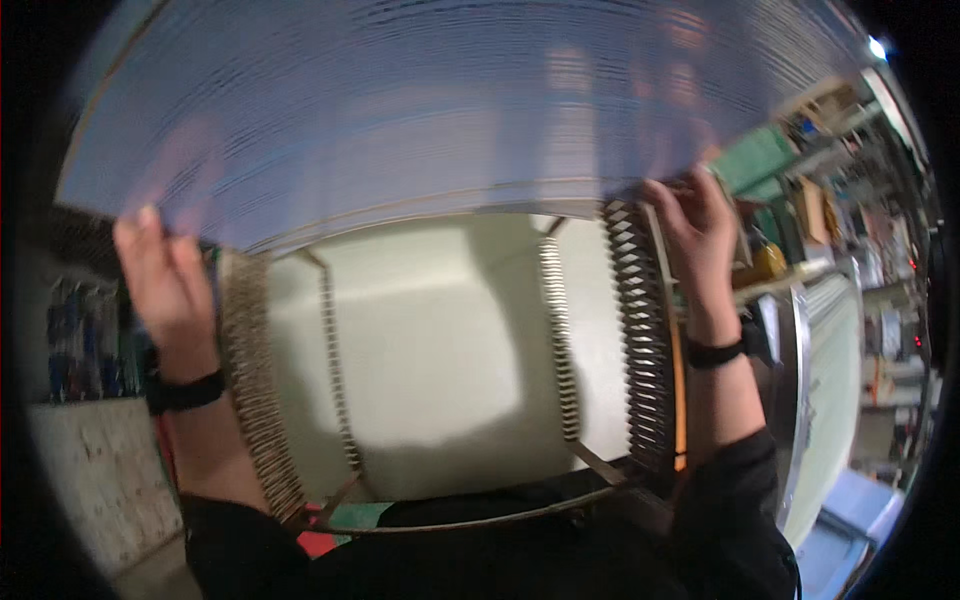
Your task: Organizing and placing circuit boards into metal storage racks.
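A wide, glossy bluish sheet or panel (400,120) with fine lines fills the top of the view, its near edge tilted over a rack. My left hand (165,270) grips its near left corner, the fingertips at the edge. At the near right part of the edge, my right hand (700,230) holds it between thumb and fingers. Pale blurred shapes of the hands show on the sheet's surface. Beneath it stands a rack with toothed side walls, the left wall (258,370) brownish, the right wall (642,340) dark. Two thinner toothed strips (560,340) run between them.
A pale surface (430,340) shows through the rack's middle. The rack's curved front bar (470,522) lies close to my body. On the right are a pale panel with a metal edge (825,380), a blue box (850,520) and cluttered shelves (890,300). A whitish board (105,480) stands left.
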